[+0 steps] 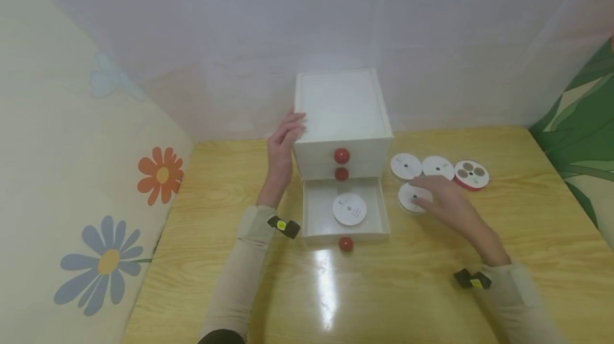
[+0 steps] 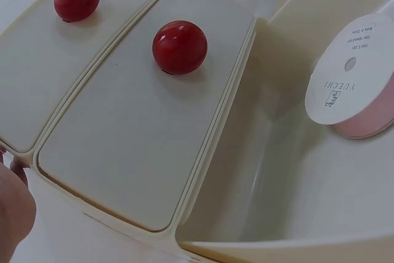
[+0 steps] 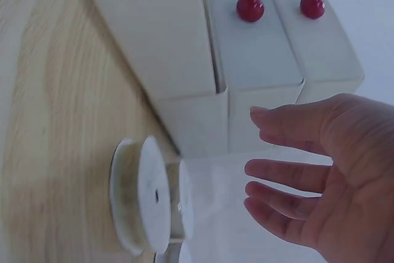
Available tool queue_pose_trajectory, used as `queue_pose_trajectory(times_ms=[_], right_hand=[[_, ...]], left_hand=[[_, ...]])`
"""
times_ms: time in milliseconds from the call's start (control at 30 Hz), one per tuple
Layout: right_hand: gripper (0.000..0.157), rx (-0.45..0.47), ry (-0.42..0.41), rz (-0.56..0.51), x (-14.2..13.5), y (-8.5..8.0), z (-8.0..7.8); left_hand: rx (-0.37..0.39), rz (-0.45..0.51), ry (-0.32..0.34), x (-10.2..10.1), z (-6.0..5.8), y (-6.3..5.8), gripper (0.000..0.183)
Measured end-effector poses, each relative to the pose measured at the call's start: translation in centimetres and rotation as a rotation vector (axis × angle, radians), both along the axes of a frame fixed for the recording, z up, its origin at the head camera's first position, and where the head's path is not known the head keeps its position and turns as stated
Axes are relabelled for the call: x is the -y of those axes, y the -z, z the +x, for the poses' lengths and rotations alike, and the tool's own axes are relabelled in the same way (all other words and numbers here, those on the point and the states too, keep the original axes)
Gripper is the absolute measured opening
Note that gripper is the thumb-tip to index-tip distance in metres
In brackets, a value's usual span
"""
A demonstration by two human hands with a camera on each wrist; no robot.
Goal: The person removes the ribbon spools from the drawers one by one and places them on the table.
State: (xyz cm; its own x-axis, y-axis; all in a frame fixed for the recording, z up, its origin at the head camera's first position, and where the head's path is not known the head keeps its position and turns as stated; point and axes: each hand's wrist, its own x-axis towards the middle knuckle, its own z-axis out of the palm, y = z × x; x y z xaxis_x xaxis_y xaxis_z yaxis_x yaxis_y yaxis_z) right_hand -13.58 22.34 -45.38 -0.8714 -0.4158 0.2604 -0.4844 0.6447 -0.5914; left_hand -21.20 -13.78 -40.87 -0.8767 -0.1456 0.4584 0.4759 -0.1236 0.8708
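Note:
My left hand (image 1: 282, 144) rests against the left side of a small white drawer cabinet (image 1: 342, 104), its fingertips on the top edge. The cabinet's bottom drawer (image 1: 314, 210) is pulled out, and a ribbon spool (image 1: 349, 209) lies in it. In the left wrist view that spool (image 2: 351, 78) shows pink ribbon between white discs. My right hand (image 1: 448, 202) hovers over a white ribbon spool (image 1: 408, 197) on the table, partly covering it. In the right wrist view the right hand's fingers (image 3: 289, 173) are spread, with nothing between them, above the spool (image 3: 154, 195).
Behind the right hand, two white spools (image 1: 405, 166) (image 1: 437, 165) and a red-edged spool (image 1: 472, 172) lie in a row. Red knobs (image 1: 341, 156) stick out from the shut upper drawers. The wooden table (image 1: 211, 258) meets a pale curtain (image 1: 240, 66) and a flower-patterned wall (image 1: 72, 173).

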Motion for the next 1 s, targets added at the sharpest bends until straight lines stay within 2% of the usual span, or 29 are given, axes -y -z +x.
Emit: queue_pose_trajectory(times_ms=[200,400,633,1000], right_hand=[[0.038,-0.017,-0.038,0.003,2.1,-1.3,0.6],[0.039,-0.081,-0.115,0.019,4.1,-1.4,0.5],[0.041,0.034,-0.156,0.028,6.1,-1.3,0.3],[0.040,0.055,-0.250,0.026,8.4,-0.2,0.0]], left_hand=[[0.010,0.006,-0.010,0.1,0.0,0.0,0.025],[0.008,0.002,-0.014,0.1,0.0,0.0,0.024],[0.006,0.001,-0.013,0.1,-0.1,0.2,0.023],[0.007,0.008,-0.002,0.1,-0.1,0.0,0.023]])
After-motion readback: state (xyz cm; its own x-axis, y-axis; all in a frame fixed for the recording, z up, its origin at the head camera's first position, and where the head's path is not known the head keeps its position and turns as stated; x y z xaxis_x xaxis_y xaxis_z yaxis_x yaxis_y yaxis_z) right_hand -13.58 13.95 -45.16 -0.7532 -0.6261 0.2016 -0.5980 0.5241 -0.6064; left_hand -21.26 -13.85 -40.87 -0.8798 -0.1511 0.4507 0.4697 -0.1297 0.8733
